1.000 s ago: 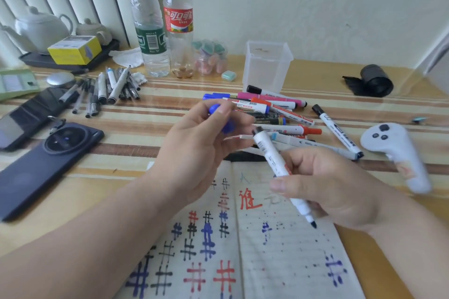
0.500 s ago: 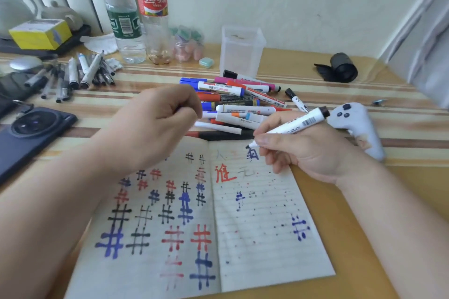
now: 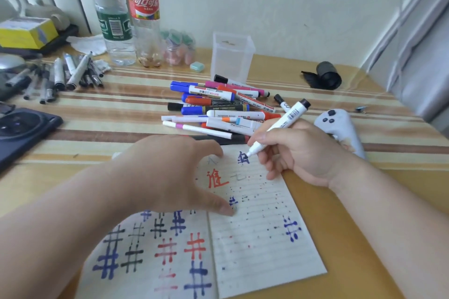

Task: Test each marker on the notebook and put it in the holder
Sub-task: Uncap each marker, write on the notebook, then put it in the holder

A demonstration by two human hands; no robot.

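The right hand [image 3: 303,153] pinches the marker [image 3: 279,126], tip on a blue scribble at the notebook's [image 3: 262,238] far right. The left hand [image 3: 165,172], a fist before, now spreads thumb and forefinger on the pages, hiding its other fingers. The holder [image 3: 232,58] stands beyond.

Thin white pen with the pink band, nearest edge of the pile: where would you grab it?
The thin white pen lies flat; I'd pinch its left half, by the pink band, from above, fingers across the barrel. Bare tablecloth lies on its near side there, while its right end is crowded by the marker pile.
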